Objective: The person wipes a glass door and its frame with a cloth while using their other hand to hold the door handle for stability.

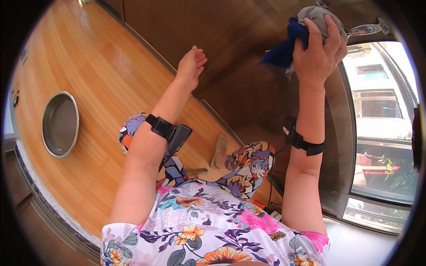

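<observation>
My right hand (pixel 321 55) is raised at the upper right, its fingers spread over a bunched grey cloth (pixel 321 18). A dark blue cloth (pixel 286 45) hangs from the same bundle, left of the hand. Behind them stands a brown, glossy panel (pixel 243 76), and the bundle appears to press on it. My left hand (pixel 191 68) is held out in front of the panel, holding nothing, with its thumb side up and fingers loosely bent. Each forearm carries a black strap with a small device.
On the wood-look floor (pixel 100 99) at the left stands a round metal basin (pixel 60 124), seemingly with liquid in it. A clear hook or handle (pixel 367 29) is fixed above the window (pixel 382 109) at the right. A black cable hangs beside my right knee.
</observation>
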A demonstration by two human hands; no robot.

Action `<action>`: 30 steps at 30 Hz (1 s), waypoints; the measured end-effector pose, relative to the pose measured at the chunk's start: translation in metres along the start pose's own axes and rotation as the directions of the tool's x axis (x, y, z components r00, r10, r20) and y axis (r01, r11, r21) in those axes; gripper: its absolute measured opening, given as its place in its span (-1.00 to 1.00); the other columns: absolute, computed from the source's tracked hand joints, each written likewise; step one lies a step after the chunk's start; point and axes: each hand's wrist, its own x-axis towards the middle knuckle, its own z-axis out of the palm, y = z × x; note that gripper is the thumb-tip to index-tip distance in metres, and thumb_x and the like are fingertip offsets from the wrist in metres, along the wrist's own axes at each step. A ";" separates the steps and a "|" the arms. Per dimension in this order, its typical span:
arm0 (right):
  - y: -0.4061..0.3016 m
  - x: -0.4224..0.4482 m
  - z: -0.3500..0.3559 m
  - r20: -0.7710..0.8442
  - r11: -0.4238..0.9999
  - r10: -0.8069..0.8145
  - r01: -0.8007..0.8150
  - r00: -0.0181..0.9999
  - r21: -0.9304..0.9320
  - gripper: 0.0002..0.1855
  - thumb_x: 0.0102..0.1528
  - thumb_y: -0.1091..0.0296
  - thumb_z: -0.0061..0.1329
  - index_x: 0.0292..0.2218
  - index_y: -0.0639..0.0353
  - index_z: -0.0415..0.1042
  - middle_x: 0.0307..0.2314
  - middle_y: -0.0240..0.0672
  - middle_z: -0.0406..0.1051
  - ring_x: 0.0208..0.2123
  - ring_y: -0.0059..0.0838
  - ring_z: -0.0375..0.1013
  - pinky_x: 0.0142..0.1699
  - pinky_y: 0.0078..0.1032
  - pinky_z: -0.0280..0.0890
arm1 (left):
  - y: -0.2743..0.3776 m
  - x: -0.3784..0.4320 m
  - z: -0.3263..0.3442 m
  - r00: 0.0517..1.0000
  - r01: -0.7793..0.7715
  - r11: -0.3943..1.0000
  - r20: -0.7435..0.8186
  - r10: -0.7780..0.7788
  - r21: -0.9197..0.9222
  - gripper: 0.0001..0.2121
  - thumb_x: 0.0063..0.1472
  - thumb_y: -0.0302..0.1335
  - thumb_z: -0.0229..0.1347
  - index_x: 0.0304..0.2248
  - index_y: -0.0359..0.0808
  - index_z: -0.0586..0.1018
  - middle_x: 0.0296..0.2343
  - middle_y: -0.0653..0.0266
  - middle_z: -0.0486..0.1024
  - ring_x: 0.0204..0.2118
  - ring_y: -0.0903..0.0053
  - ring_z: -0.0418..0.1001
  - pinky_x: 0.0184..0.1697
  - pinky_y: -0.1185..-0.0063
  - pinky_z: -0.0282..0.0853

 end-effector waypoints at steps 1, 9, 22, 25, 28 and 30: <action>-0.010 -0.014 0.013 0.001 0.999 -0.040 0.040 0.999 0.000 -0.61 -0.19 0.50 0.13 -0.23 0.02 0.51 -0.03 -0.37 0.34 -0.18 -0.24 0.33 -0.07 -0.37 0.28 | 0.004 0.000 0.000 1.000 -0.005 1.000 -0.010 0.004 -0.025 -0.59 0.33 -0.11 -0.08 -0.03 -0.25 0.44 -0.05 0.23 0.42 0.03 0.49 0.35 0.06 0.49 0.16; -0.143 -0.196 0.089 0.470 0.910 -0.333 0.147 0.817 0.388 -0.80 -0.10 0.40 0.01 -0.33 0.05 0.48 -0.01 -0.38 0.30 -0.15 -0.32 0.30 -0.11 -0.46 0.24 | 0.055 -0.008 -0.022 0.990 -0.142 0.963 -0.036 0.137 -0.230 -0.67 0.33 -0.20 -0.05 -0.08 -0.25 0.46 -0.14 0.30 0.45 -0.06 0.53 0.39 -0.06 0.57 0.25; -0.055 -0.009 0.042 0.162 0.984 -0.163 0.171 0.973 -0.040 -0.72 -0.03 0.47 0.03 -0.25 -0.10 0.56 -0.02 -0.36 0.32 -0.11 -0.20 0.29 -0.03 -0.35 0.27 | 0.065 -0.020 -0.025 0.972 -0.232 0.897 -0.116 0.203 -0.375 -0.75 0.33 -0.31 -0.06 -0.11 -0.26 0.48 -0.20 0.33 0.48 -0.12 0.54 0.43 -0.09 0.57 0.28; -0.024 0.042 0.032 0.114 0.980 -0.137 0.151 0.984 -0.125 -0.57 -0.08 0.50 0.05 -0.14 -0.19 0.52 0.08 -0.35 0.22 0.02 -0.16 0.16 0.10 -0.26 0.14 | 0.064 -0.022 -0.021 0.968 -0.248 0.883 -0.143 0.208 -0.399 -0.77 0.32 -0.34 -0.05 -0.13 -0.26 0.49 -0.21 0.33 0.49 -0.15 0.54 0.44 -0.11 0.58 0.29; -0.045 0.029 0.048 0.136 0.984 -0.137 0.151 0.981 -0.097 -0.64 -0.07 0.50 0.05 -0.20 -0.14 0.54 0.07 -0.38 0.24 -0.01 -0.16 0.20 0.05 -0.32 0.20 | 0.060 -0.019 -0.020 0.970 -0.229 0.875 -0.179 0.167 -0.427 -0.78 0.31 -0.35 -0.05 -0.13 -0.26 0.49 -0.22 0.34 0.49 -0.16 0.54 0.44 -0.11 0.58 0.30; -0.062 -0.010 0.073 0.168 0.980 -0.175 0.188 0.970 -0.063 -0.69 -0.06 0.49 0.05 -0.23 -0.10 0.55 0.05 -0.40 0.26 -0.03 -0.16 0.23 0.01 -0.35 0.24 | 0.060 -0.018 -0.020 0.970 -0.219 0.871 -0.193 0.147 -0.440 -0.78 0.31 -0.36 -0.05 -0.14 -0.25 0.49 -0.23 0.34 0.49 -0.16 0.55 0.44 -0.12 0.58 0.30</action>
